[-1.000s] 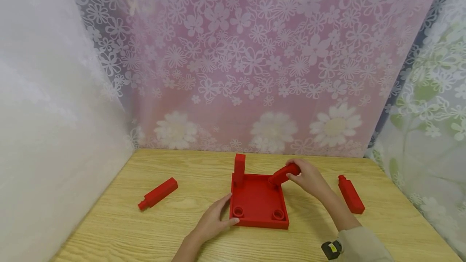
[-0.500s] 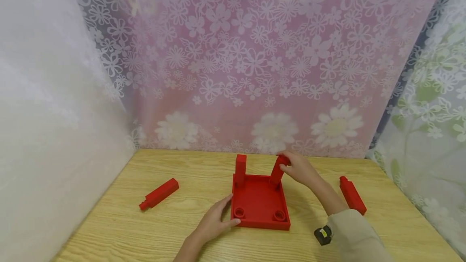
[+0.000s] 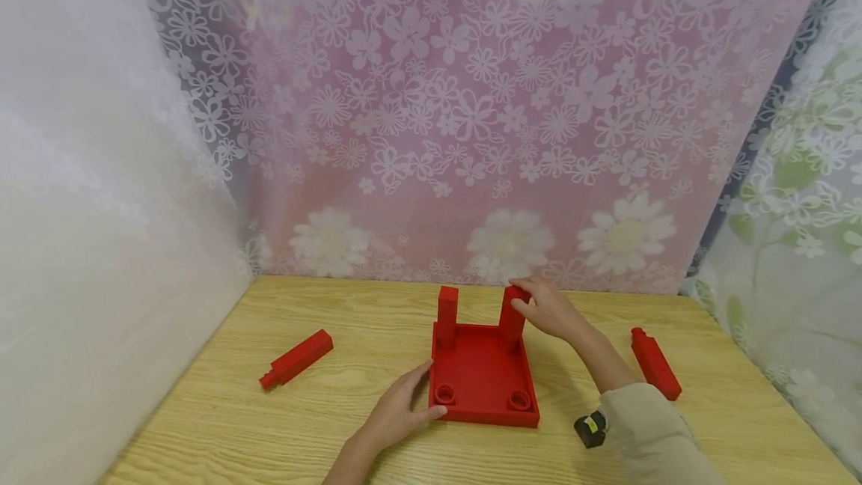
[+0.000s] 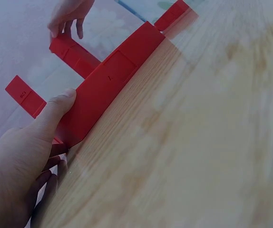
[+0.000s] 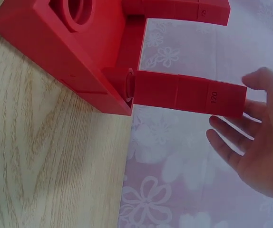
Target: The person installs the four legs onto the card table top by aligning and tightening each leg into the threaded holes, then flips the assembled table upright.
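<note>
- Resting on the wooden table [image 3: 364, 335], middle front, open side up: one red base [image 3: 480, 373], square, shallow-walled.
- Near corners of same: two round sockets, left [image 3: 444, 394] and right [image 3: 519, 400], their openings showing.
- Far left corner: left standing post [image 3: 447, 316], red, square-sided, upright.
- Far right corner: right standing post [image 3: 512, 324], alike, upright at its socket, marked 120; depth of seating cannot be told.
- Right hand [image 3: 548, 310]: thumb and fingers pinching the upper end of the right standing post.
- Left hand [image 3: 399, 412]: clasping the base's near left corner, thumb at the near wall, fingers along the left.
- Loose red posts, narrow-necked, lying aslant: one left [image 3: 296, 360], one right [image 3: 655, 365], both well apart from the base.
- Black device [image 3: 590, 429], beside the right sleeve [image 3: 649, 425], pale.
- Backdrop [image 3: 458, 111]: pink-violet, white-flowered.
</note>
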Tool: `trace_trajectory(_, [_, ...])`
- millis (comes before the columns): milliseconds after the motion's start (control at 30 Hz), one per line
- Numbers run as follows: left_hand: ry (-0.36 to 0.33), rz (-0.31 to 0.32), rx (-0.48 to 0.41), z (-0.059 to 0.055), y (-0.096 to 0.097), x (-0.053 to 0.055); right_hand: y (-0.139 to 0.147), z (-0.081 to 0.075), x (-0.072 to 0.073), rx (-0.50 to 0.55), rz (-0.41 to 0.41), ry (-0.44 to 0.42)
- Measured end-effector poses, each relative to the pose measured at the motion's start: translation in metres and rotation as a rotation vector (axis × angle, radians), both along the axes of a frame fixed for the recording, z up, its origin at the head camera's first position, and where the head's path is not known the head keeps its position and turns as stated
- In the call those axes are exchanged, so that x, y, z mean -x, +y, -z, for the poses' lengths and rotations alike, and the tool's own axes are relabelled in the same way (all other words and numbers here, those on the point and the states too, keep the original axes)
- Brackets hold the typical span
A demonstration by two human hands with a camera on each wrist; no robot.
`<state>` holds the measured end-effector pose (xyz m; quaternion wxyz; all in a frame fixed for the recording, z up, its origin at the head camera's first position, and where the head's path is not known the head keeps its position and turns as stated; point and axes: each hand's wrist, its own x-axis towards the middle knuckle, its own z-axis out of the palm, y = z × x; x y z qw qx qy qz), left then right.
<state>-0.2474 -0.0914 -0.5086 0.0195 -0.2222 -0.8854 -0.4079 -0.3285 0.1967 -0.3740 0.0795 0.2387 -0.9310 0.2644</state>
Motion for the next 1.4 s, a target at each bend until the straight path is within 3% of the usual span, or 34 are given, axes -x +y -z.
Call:
trace_trajectory(233, [-0.011,-0.005,0.003,0.000,0.000,0.000,-0.001,0.002,0.001,0.087,0.012,-0.034])
trace_trajectory(467, [-0.015,-0.007,0.006,-0.001,0.000,0.000,-0.005,0.010,0.006,0.117,0.118,0.047])
trace_trajectory(567, [-0.025,-0.012,0.013,-0.001,0.001,0.000,-0.004,0.014,0.007,0.118,0.124,0.084])
trace_trajectory(667, [-0.027,-0.012,0.015,-0.002,0.001,0.000,-0.002,0.016,0.007,0.199,0.069,0.061])
trace_trajectory(800, [-0.029,-0.011,0.014,-0.002,0.001,0.000,0.005,0.015,0.004,0.392,-0.083,-0.030])
trace_trajectory(900, [-0.026,-0.012,0.013,-0.001,0.001,0.000,0.009,0.015,0.002,0.470,-0.186,-0.077])
trace_trajectory(1033, [0.005,-0.012,0.008,0.001,0.001,0.001,0.012,0.016,0.002,0.458,-0.200,-0.082])
trace_trajectory(1400, [0.024,-0.011,0.004,0.002,0.001,0.001,0.004,0.020,0.007,0.290,0.009,0.048])
